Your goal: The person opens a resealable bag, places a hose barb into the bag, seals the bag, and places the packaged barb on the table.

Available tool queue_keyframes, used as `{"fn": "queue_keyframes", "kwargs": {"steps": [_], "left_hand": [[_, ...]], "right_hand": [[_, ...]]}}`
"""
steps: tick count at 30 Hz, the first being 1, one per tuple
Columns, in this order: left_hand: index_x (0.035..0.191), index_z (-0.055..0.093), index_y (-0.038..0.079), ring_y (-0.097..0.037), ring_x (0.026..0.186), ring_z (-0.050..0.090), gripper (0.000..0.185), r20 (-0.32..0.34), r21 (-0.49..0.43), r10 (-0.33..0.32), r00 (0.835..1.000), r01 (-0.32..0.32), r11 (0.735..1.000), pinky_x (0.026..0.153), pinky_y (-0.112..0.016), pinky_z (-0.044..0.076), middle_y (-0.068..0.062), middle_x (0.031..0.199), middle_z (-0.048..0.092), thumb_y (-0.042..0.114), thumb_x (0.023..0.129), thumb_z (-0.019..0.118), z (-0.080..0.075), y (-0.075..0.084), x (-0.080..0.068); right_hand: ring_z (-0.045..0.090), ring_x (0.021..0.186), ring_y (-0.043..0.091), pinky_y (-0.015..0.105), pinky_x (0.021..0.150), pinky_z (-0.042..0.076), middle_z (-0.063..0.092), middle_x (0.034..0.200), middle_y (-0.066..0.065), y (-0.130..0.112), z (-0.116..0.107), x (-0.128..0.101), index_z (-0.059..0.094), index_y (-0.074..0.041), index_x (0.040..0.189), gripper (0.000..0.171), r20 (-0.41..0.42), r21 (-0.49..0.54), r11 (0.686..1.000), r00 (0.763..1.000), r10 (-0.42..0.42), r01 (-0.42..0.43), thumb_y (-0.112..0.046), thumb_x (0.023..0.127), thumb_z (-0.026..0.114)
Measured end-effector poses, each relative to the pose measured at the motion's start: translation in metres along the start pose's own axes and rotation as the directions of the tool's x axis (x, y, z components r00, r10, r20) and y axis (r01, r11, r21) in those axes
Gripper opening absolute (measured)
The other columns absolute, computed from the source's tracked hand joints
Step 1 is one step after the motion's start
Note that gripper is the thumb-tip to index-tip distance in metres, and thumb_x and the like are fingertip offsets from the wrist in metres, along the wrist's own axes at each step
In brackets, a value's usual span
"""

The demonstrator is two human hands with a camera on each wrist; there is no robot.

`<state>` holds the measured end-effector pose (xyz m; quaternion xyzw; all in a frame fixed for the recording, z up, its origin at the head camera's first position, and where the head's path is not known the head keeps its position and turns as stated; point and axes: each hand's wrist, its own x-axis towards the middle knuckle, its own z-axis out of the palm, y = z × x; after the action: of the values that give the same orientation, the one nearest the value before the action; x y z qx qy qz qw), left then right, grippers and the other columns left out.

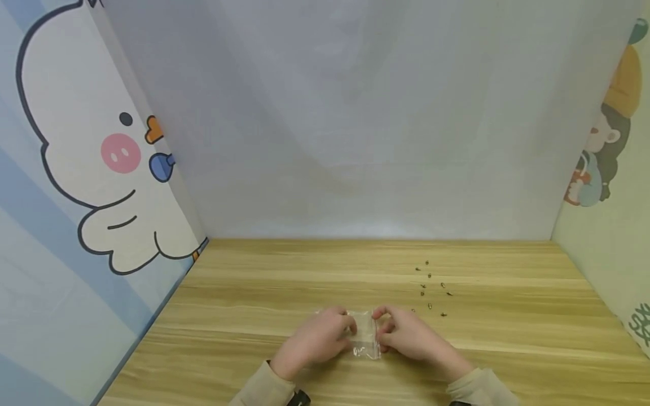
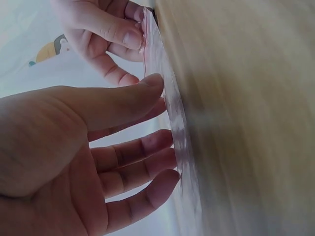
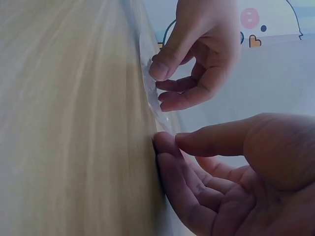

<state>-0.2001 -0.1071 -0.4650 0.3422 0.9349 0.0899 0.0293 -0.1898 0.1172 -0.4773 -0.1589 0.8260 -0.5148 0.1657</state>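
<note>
Clear zip bag was on the bench, between the 2 hands. Right hand grip: narrow, holding the bag's seal end. Left hand was at the bag's opposite end, fingertips touching; couldn't tell if pinched. About 10 small metal parts lay beyond the bag, to its right. Step, my read: working the seal. Next move likely called for separating the 2 plies there; couldn't see whether they'd parted.

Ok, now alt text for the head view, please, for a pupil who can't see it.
A person's left-hand grip touches a clear plastic bag on a wood-grain table while the right-hand grip pinches its edge. Small metallic pieces lie scattered farther back, to the right.
</note>
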Motion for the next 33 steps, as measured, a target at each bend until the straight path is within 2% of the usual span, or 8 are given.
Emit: {"fn": "queue_keyframes", "kwargs": {"steps": [10, 13, 19, 28, 33], "left_hand": [[0.091, 0.070, 0.017, -0.009, 0.082, 0.054, 0.024, 0.021, -0.111, -0.093, 0.995, 0.095, 0.989, 0.072, -0.028, 0.049, 0.005, 0.090, 0.059, 0.016, 0.074, 0.086, -0.002, 0.008, 0.003], [0.090, 0.069, 0.016, -0.008, 0.077, 0.052, 0.023, 0.025, -0.166, -0.095, 0.995, 0.098, 0.981, 0.069, -0.026, 0.048, 0.005, 0.086, 0.058, 0.014, 0.074, 0.085, -0.002, 0.009, 0.008], [0.086, 0.066, 0.013, -0.006, 0.064, 0.050, 0.022, 0.058, -0.309, -0.107, 0.992, 0.120, 0.943, 0.059, -0.022, 0.044, 0.006, 0.075, 0.056, 0.013, 0.075, 0.086, -0.003, 0.009, 0.015], [0.084, 0.066, 0.014, -0.007, 0.067, 0.048, 0.022, 0.092, -0.368, -0.113, 0.989, 0.139, 0.919, 0.061, -0.023, 0.044, 0.004, 0.076, 0.056, 0.010, 0.073, 0.085, 0.000, 0.008, 0.014], [0.084, 0.067, 0.013, -0.007, 0.067, 0.048, 0.022, 0.100, -0.394, -0.118, 0.988, 0.148, 0.907, 0.062, -0.024, 0.044, 0.004, 0.075, 0.056, 0.008, 0.073, 0.085, -0.001, 0.007, 0.013]], "right_hand": [[0.063, 0.068, 0.020, 0.033, 0.060, 0.052, 0.066, 0.080, 0.007, -0.003, 0.006, 0.000, 0.052, 0.002, 0.120, 0.040, -0.065, 0.014, 1.000, 0.997, 0.028, -0.027, 0.002, 0.084, 0.070], [0.063, 0.068, 0.020, 0.033, 0.059, 0.052, 0.066, 0.080, 0.007, -0.003, 0.008, 0.000, 0.052, 0.003, 0.118, 0.041, -0.080, 0.028, 0.999, 0.996, 0.041, -0.039, 0.001, 0.082, 0.071], [0.064, 0.067, 0.021, 0.034, 0.060, 0.053, 0.067, 0.078, 0.008, -0.003, 0.009, -0.001, 0.051, 0.003, 0.117, 0.047, -0.093, 0.064, 0.996, 0.993, 0.067, -0.061, 0.001, 0.078, 0.076], [0.068, 0.078, 0.022, 0.035, 0.069, 0.055, 0.072, 0.089, 0.009, -0.002, 0.003, -0.001, 0.050, 0.003, 0.121, 0.049, -0.043, 0.110, 0.992, 0.997, 0.064, -0.059, -0.001, 0.080, 0.076], [0.068, 0.078, 0.024, 0.037, 0.069, 0.056, 0.071, 0.088, 0.010, -0.002, 0.003, -0.001, 0.050, 0.004, 0.121, 0.048, -0.050, 0.130, 0.989, 0.996, 0.080, -0.073, 0.001, 0.080, 0.074]]}}
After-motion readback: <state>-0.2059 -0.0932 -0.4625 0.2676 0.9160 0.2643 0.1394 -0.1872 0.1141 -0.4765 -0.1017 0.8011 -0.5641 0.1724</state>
